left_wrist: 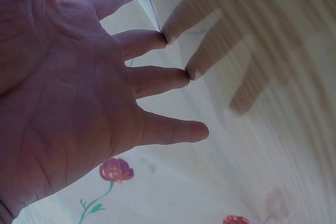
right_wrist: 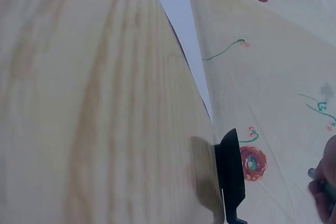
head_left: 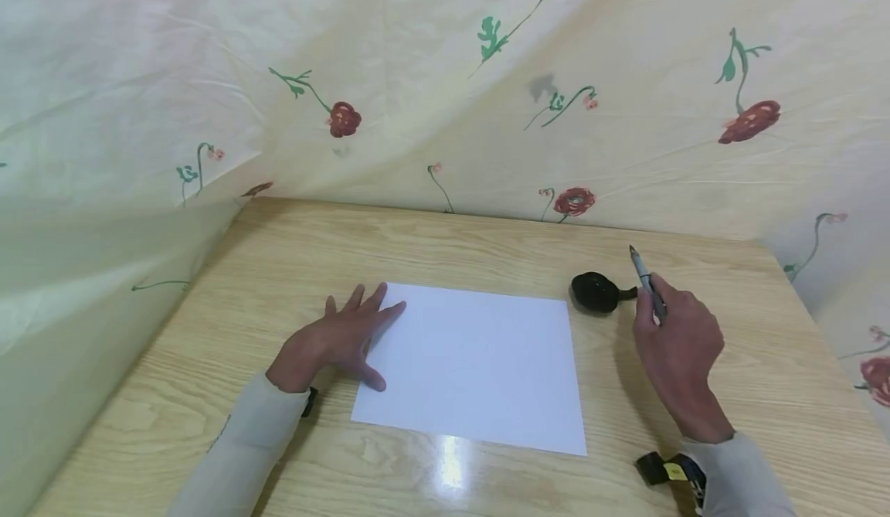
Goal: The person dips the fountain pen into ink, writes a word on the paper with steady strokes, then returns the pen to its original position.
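A blank white sheet of paper point(head_left: 480, 362) lies on the wooden table. My left hand point(head_left: 341, 337) is at its left edge, fingers spread, thumb and forefinger over the sheet; in the left wrist view, some fingertips touch the tabletop. To the right of the paper, my right hand point(head_left: 677, 339) is raised above the table and grips a grey pen point(head_left: 640, 268), its dark tip pointing away from me. Near that hand lies a black rounded, shallow object with a short stem point(head_left: 595, 292). Only a bit of the right hand point(right_wrist: 328, 182) shows in the right wrist view.
The pale wooden table point(head_left: 445, 231) meets a cream cloth backdrop point(head_left: 417, 53) with painted red flowers at its back and sides. Dark straps with small devices point(head_left: 651, 468) are worn at the wrists. Light glares off the table in front of the paper.
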### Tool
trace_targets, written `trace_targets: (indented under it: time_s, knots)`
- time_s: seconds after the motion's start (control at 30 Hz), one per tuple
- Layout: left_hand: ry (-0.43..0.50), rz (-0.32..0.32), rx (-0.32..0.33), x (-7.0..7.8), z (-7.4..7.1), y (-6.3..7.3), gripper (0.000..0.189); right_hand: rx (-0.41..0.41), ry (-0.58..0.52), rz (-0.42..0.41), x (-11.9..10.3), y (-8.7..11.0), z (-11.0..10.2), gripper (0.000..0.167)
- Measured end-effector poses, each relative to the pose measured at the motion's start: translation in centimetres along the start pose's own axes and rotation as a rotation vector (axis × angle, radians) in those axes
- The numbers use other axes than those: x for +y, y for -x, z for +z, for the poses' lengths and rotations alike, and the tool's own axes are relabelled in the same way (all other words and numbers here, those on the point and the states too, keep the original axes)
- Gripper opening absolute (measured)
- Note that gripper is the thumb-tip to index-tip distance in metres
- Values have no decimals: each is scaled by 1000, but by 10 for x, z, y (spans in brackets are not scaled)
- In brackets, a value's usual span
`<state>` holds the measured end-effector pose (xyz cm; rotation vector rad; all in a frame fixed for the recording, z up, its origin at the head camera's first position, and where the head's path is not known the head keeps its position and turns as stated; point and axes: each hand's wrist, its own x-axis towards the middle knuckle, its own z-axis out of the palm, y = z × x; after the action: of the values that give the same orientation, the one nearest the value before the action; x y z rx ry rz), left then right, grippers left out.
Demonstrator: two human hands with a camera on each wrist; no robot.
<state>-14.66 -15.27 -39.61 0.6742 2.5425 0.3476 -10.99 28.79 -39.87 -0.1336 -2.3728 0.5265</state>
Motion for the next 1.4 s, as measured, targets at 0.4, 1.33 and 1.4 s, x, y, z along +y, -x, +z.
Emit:
trace_targets:
  time_s: [0.4,1.33,1.4]
  knots:
    - [-6,-12,-8,0,1,-1,125,336,-195,-89,-3,-1,6,23]
    - [-1,-9,-4,2,1,1,123,345,-489,-82,-15,1,6,20]
    - [0,-7,-2,2,1,1,123,338,-486,-95,-14,1,8,18]
